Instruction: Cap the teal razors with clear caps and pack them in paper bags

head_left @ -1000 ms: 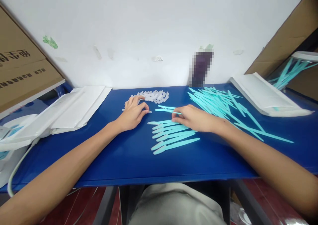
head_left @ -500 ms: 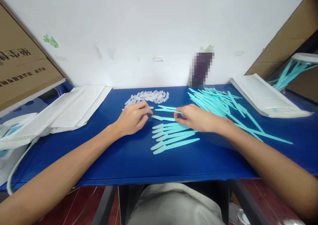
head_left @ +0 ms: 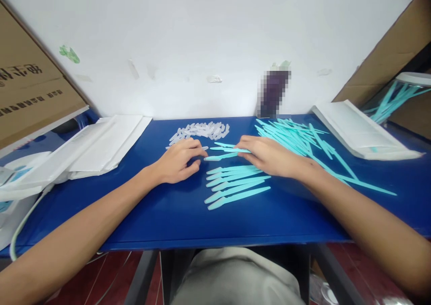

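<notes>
blue table (head_left: 161, 222), room before front edge (head_left: 215, 243) | right hand (head_left: 261, 154) grasping turquoise stick (head_left: 220, 157) | left hand (head_left: 180, 160) near white pieces (head_left: 203, 129), grip unclear

Wall (head_left: 168, 36): white, with a green scrap (head_left: 69, 54) at left and a dark patch (head_left: 273, 92) too pixelated to make out
Cardboard box (head_left: 37, 87): brown, dark printing, far left
Envelopes (head_left: 107, 145): white, overlapping, on the left of the blue table (head_left: 168, 222)
Right-hand envelope (head_left: 365, 130): white, lying near brown cardboard (head_left: 387, 49)
Floor (head_left: 101, 276): red tiles
</notes>
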`<state>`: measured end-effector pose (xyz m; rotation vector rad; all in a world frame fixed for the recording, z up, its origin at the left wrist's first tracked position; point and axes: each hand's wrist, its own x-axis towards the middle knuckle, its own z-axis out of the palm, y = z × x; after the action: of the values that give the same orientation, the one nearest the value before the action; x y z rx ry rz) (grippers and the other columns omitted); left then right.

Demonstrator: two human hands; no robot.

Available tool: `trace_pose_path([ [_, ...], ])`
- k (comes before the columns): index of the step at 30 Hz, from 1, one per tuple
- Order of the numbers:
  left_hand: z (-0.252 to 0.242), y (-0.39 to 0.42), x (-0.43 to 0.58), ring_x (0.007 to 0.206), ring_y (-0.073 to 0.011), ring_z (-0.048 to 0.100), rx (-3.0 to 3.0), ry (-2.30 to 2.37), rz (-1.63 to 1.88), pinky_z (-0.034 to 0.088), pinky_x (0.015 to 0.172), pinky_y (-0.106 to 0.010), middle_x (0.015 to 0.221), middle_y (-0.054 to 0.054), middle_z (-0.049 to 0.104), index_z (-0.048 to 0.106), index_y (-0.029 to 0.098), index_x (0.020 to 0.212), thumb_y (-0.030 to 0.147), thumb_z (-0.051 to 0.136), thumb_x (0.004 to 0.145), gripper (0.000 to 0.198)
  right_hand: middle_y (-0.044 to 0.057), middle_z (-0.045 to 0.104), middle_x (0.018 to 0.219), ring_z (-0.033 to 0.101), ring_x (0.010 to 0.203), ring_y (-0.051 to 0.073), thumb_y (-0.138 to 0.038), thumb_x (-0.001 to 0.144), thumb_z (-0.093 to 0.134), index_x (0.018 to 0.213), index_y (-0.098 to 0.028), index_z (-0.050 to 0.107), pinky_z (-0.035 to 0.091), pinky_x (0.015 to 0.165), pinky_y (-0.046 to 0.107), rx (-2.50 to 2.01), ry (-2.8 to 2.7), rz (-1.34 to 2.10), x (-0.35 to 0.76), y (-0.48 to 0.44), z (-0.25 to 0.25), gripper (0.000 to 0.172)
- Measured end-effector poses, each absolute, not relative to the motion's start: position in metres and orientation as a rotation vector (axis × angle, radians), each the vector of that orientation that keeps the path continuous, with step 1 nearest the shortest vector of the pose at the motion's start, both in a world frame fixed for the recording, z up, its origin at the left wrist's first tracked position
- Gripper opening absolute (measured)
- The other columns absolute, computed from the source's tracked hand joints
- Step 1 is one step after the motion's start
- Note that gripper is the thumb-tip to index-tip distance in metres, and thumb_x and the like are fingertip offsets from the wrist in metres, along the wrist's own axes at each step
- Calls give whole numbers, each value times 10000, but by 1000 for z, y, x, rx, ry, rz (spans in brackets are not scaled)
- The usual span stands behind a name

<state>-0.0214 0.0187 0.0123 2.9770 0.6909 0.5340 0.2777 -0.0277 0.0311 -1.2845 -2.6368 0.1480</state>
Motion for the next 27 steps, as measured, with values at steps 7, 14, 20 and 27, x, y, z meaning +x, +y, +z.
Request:
trace_pose_path([
  [7,5,16,-8,850,-214,594,2933,652,549,429,788,-351,921,-85,676,715,170,966,342,385,1101,396,67,635,1017,569,792,177,-224,1043,457,996,-188,682,316,660,305,-1318,-2685,123,265,-32,29,233],
  [14,13,13,-6,782,-223,558,2996,655,582,411,747,-380,832,-89,642,698,172,862,370,383,1072,427,77,635,1083,560,726,174,-100,952,460,1236,-200,697,259,606,322,-1381,-2691,-42,251,-41,34,383],
  [20,9,17,-13,792,-217,553,3026,670,604,436,757,-364,839,-90,628,680,172,858,355,375,1101,430,93,613,1044,557,769,187,-147,999,434,1134,-162,700,318,649,311,-1370,-2602,-54,270,-35,36,299],
  [27,7,16,-9,807,-220,569,3086,701,559,435,759,-357,861,-86,646,734,152,941,378,396,1106,438,86,650,905,561,727,182,-266,1035,501,874,-170,681,347,652,307,-1390,-2631,131,271,-30,31,260],
])
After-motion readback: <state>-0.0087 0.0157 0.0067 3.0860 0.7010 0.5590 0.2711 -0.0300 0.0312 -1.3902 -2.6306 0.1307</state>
